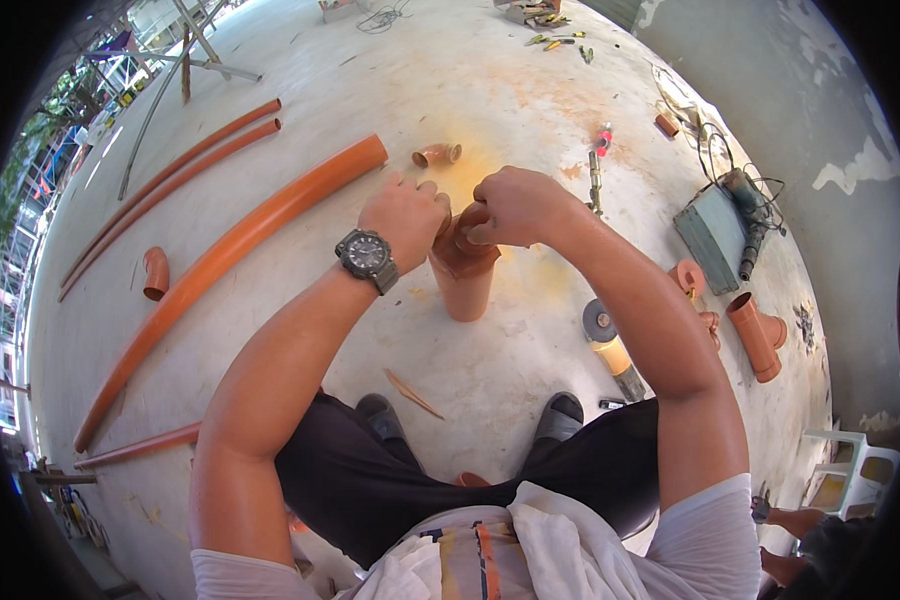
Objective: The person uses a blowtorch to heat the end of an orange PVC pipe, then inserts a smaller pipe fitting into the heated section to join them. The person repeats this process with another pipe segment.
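An orange pipe piece (464, 292) stands upright on the floor before me, with a jagged, uneven upper edge. At its top sits a smaller orange pipe fitting (467, 240), partly covered by my fingers. My left hand (404, 219), with a watch on the wrist, is closed on the left side of the fitting. From the other side my right hand (518, 206) grips the fitting's rim with curled fingers. How deep the fitting sits in the pipe piece cannot be made out. Just beyond my hands lies an orange elbow fitting (436, 155).
Long orange pipes (240, 225) lie to the left, near another elbow (156, 273). On the right are an angle grinder (610, 345), a tee fitting (755, 338), a grey case (710, 235) and a power drill (752, 215). Another person's arm (795, 520) shows at lower right.
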